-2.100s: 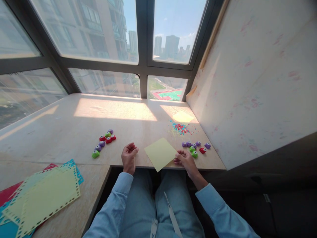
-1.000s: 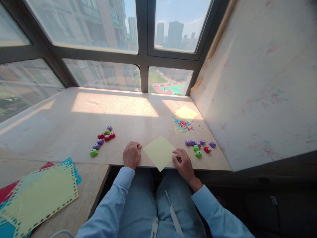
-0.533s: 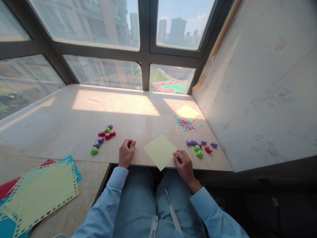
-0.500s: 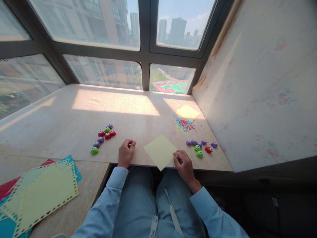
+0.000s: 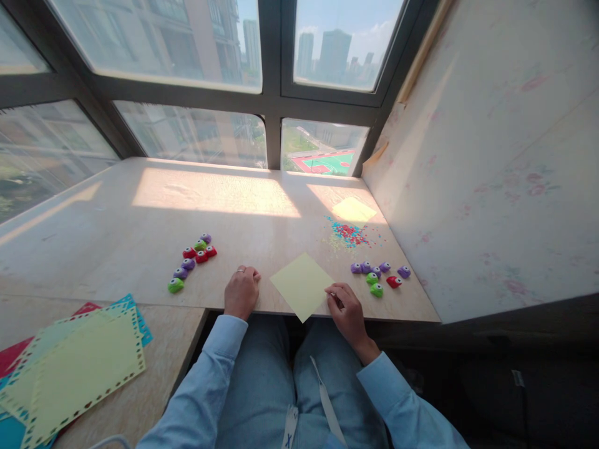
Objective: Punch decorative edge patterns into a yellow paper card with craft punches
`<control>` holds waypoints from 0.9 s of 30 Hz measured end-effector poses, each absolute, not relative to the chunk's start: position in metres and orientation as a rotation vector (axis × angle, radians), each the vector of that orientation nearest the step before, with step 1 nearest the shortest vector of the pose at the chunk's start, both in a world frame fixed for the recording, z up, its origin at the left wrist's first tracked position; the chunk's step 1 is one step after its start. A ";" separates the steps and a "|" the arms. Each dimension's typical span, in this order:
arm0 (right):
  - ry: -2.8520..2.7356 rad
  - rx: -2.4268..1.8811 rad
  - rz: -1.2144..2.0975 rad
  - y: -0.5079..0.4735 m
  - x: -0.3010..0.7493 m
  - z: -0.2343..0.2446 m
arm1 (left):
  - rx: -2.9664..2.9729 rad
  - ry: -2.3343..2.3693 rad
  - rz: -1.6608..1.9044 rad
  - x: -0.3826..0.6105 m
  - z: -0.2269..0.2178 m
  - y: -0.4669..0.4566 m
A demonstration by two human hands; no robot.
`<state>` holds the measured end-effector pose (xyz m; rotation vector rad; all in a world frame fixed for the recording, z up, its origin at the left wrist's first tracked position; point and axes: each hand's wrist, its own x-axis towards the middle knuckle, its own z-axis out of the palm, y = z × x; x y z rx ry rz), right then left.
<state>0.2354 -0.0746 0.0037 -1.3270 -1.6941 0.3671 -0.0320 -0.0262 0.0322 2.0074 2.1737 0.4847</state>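
A pale yellow square of paper lies on the marble sill, one corner jutting over the front edge. My right hand pinches the sheet's right corner with curled fingers. My left hand rests in a loose fist on the sill's front edge, left of the sheet and apart from it, with a ring on one finger. Nothing shows inside that fist.
Several small craft punches lie in two groups: one group left of my left hand, another group right of my right hand. Confetti is scattered behind them. Punched-edge coloured sheets are stacked at lower left. A wall panel bounds the right.
My left hand has turned from palm-up with curled fingers to knuckles-up on the sill edge. My right hand has kept its pinch on the sheet's corner; the sheet has not visibly moved.
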 end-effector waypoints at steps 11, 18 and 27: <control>-1.699 -1.342 0.355 -0.075 0.234 0.001 | 1.214 1.772 1.181 -0.014 0.039 -0.017; -1.707 -1.389 0.270 -0.075 0.228 0.000 | 0.845 1.339 1.283 0.034 0.059 0.006; -1.762 -1.436 0.098 -0.074 0.218 -0.004 | 1.097 1.256 1.120 0.110 0.064 0.048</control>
